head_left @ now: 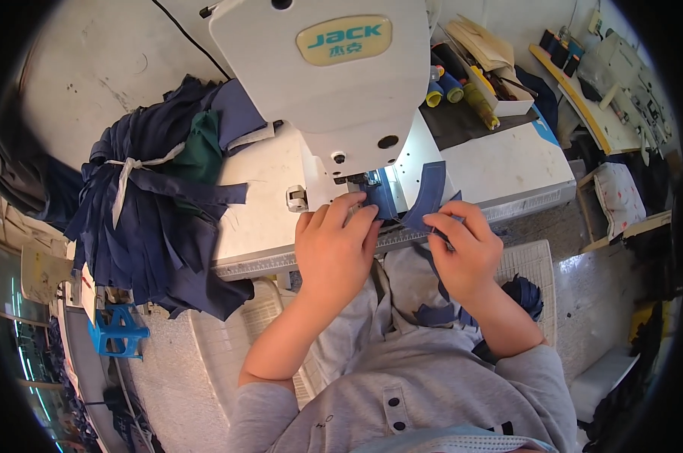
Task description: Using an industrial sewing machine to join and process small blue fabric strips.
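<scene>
A white sewing machine (319, 98) stands over the work surface, its presser foot (368, 180) lit from beside it. My left hand (337, 241) has curled fingers pressed on a blue fabric piece (381, 198) just in front of the foot. My right hand (466, 249) pinches the lower part of a curved blue strip (428, 189), whose upper end stands out to the right of the needle area. Some of the fabric is hidden under my fingers.
Navy cloth (137, 219) tied with white lies heaped left on the table (522, 158). Thread cones (451, 89) and a tray (507, 106) sit behind right. A blue stool (115, 332) is at lower left, plastic baskets (538, 302) below, another machine (621, 90) at right.
</scene>
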